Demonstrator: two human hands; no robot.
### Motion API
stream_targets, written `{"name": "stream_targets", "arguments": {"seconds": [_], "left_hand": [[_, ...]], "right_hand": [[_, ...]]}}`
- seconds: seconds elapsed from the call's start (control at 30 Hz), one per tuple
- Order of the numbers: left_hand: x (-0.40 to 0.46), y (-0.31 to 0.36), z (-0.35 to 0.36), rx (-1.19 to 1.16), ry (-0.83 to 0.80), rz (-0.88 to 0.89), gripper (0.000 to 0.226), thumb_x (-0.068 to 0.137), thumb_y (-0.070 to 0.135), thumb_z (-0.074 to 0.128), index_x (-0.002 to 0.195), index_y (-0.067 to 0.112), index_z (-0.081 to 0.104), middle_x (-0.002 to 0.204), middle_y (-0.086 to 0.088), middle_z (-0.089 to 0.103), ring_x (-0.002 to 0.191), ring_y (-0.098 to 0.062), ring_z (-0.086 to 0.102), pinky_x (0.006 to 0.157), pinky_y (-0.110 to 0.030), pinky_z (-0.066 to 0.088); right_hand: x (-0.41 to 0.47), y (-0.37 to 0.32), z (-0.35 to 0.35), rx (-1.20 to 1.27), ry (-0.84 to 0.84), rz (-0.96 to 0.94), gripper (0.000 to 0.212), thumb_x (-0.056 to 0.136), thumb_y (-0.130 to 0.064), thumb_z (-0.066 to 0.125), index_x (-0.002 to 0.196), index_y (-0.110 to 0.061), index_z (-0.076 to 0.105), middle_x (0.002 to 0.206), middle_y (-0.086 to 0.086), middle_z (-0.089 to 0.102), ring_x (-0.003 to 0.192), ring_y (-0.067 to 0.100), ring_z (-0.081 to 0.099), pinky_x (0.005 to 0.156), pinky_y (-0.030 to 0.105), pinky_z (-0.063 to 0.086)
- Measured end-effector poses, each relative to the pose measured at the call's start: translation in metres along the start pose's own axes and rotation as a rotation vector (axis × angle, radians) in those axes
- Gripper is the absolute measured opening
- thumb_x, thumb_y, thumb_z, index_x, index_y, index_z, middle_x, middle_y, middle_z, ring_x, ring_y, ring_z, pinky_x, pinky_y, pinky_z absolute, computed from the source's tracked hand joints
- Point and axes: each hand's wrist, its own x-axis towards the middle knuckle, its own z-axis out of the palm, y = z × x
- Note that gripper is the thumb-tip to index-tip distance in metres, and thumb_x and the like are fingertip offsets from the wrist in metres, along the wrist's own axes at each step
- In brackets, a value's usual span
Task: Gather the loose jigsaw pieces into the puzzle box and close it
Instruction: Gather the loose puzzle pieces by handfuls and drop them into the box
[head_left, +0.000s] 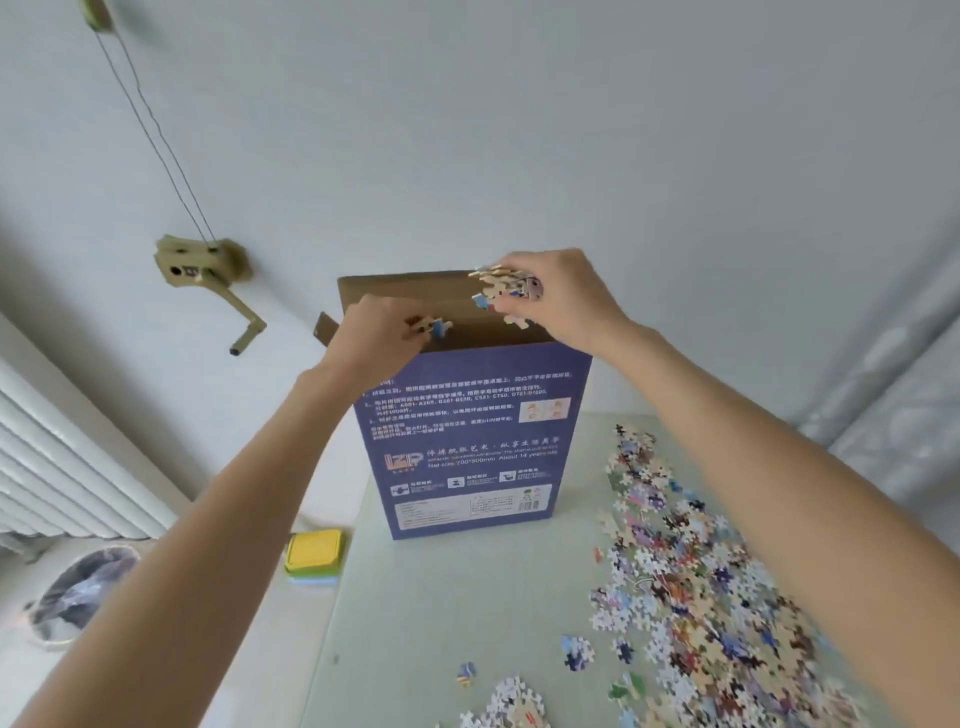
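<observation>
Gripping jigsaw pieces in both hands — left hand (371, 325), right hand (553, 296) — we hold them over the upright, open puzzle box (470, 441); loose pieces (691, 587) cover the table (415, 613) to its right.

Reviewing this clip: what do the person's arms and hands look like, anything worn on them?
Both forearms are bare right down to the frame edges, with no sleeves in view. The left hand and right hand wear no gloves, and no watch, bracelet or ring is visible.
</observation>
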Motion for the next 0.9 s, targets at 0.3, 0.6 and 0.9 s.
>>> {"name": "stream_targets", "arguments": {"seconds": [0.3,0.6,0.9], "left_hand": [[-0.018,-0.010,-0.012,-0.138,0.024,0.039,0.006,0.081,0.028,0.067,0.086,0.030,0.071,0.073,0.020,0.065,0.071,0.002,0.061,0.074,-0.023,0.050],[-0.031,-0.006,-0.014,-0.023,0.018,0.081,0.011,0.082,0.024,0.066,0.084,0.033,0.072,0.067,0.021,0.056,0.066,0.005,0.053,0.068,-0.023,0.046],[-0.058,0.000,0.008,0.059,0.367,0.250,0.014,0.089,0.026,0.058,0.097,0.023,0.069,0.090,0.009,0.068,0.088,-0.016,0.059,0.063,-0.025,0.048]], "right_hand": [[0.026,0.006,0.024,-0.076,-0.310,-0.027,0.026,0.084,-0.037,0.066,0.076,-0.016,0.052,0.061,-0.004,0.048,0.054,0.010,0.038,0.053,0.025,0.026],[0.030,-0.004,0.034,-0.132,-0.396,-0.075,0.004,0.082,-0.013,0.066,0.085,-0.015,0.067,0.082,-0.001,0.069,0.074,0.013,0.064,0.071,0.030,0.050],[-0.035,-0.005,0.033,-0.023,0.071,-0.167,0.016,0.092,-0.015,0.053,0.097,-0.015,0.068,0.092,-0.006,0.070,0.083,0.011,0.063,0.074,0.032,0.051]]}}
